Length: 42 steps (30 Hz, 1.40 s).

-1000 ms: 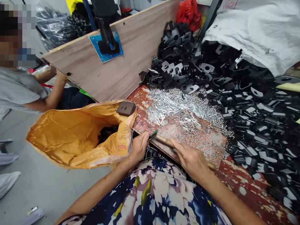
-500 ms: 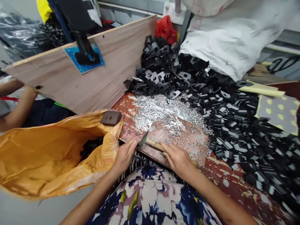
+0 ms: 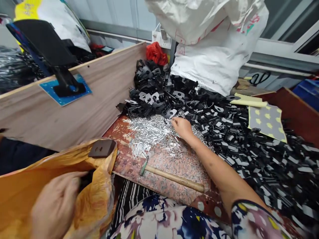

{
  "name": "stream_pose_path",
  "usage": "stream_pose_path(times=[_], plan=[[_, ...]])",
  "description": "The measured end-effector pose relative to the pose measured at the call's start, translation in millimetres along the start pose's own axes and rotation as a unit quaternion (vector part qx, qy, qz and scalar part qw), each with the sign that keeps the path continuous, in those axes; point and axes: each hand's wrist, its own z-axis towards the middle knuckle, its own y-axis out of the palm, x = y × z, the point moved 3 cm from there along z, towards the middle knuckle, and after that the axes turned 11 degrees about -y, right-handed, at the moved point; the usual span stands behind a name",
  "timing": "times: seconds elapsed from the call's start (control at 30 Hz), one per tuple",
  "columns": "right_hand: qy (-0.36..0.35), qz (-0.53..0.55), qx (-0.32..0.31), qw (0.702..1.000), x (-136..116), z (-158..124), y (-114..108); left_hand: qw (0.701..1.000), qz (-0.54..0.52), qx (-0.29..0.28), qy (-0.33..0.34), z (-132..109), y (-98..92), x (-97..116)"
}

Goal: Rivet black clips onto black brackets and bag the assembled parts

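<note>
Worn red worktop (image 3: pixel 124 167), heaped with loose black parts (image 3: pixel 224 132), so much seems left; how much is done cannot be told. Right hand (image 3: pixel 183 127) is at piled silver pins (image 3: pixel 149 131), fingertips drawn together, grip unclear. Blurred left hand (image 3: pixel 56 202), finger state unreadable, is at an orange sack (image 3: pixel 97 199) containing something dark. A hammer (image 3: pixel 174 179) lies unheld.

Premises were consistent with a small assembly workshop: a worn red workbench (image 3: pixel 124 166) bore a wooden-handled hammer (image 3: pixel 174 178), loose metal pins (image 3: pixel 147 132) and heaped black plastic parts (image 3: pixel 249 156). A white sack (image 3: pixel 206 63) sat behind; an orange sack (image 3: pixel 20 189) gaped beside the workbench.
</note>
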Motion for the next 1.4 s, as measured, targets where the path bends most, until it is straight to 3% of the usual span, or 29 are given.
stream_pose_path(times=[0.07,0.13,0.23,0.33,0.43,0.5,0.57,0.63,0.7,0.83,0.93,1.03,1.07,1.13,1.2,1.3,1.4], plan=[[0.049,-0.016,0.004,0.999,8.7,44.4,4.0,0.999,-0.003,-0.036,0.021,-6.3,29.8,22.9],[0.075,-0.021,-0.002,0.997,13.5,71.3,10.5,0.992,-0.038,-0.11,0.042,-12.6,57.8,42.0],[0.074,-0.022,0.002,0.997,19.1,75.0,13.9,0.965,-0.114,-0.235,0.02,-19.6,89.8,58.1],[0.028,-0.029,0.03,0.999,19.7,41.7,7.6,0.907,-0.242,-0.334,-0.091,-20.9,113.2,68.3],[-0.069,-0.028,0.031,0.997,2.5,-13.9,5.7,0.808,-0.399,-0.379,-0.209,-16.8,135.5,89.0],[-0.146,-0.018,0.004,0.989,-17.8,-51.6,11.0,0.75,-0.468,-0.398,-0.246,-12.2,151.6,107.6],[-0.212,-0.006,-0.02,0.977,-35.4,-79.3,16.5,0.723,-0.493,-0.407,-0.261,-6.8,167.4,122.1],[-0.243,0.013,-0.04,0.969,-39.5,-89.7,16.8,0.72,-0.494,-0.4,-0.278,-1.2,179.9,127.6],[-0.225,0.028,-0.046,0.973,-23.7,-81.2,8.2,0.725,-0.492,-0.384,-0.292,4.2,186.0,126.2],[-0.084,-0.012,0.025,0.996,48.5,-29.7,-24.1,0.728,-0.504,-0.372,-0.28,8.7,181.9,127.3],[0.019,-0.063,0.052,0.996,91.8,7.3,-32.3,0.708,-0.493,-0.443,-0.242,4.1,187.6,147.0],[0.072,-0.095,0.041,0.992,106.7,27.7,-22.8,0.696,-0.453,-0.518,-0.204,8.9,211.6,172.5],[0.082,-0.101,0.038,0.991,108.2,30.8,-19.4,0.713,-0.451,-0.501,-0.192,17.7,220.1,178.6],[0.09,-0.109,0.034,0.989,110.8,32.8,-16.2,0.762,-0.474,-0.408,-0.167,45.1,231.2,185.3],[0.082,-0.108,0.036,0.99,114.9,30.3,-19.5,0.786,-0.506,-0.32,-0.154,75.0,232.1,185.2],[0.057,-0.1,0.064,0.991,120.0,16.6,-34.2,0.8,-0.536,-0.225,-0.148,104.2,213.8,175.0],[0.023,-0.096,0.126,0.987,110.4,-14.2,-49.7,0.813,-0.511,-0.22,-0.171,93.6,189.3,159.6]])
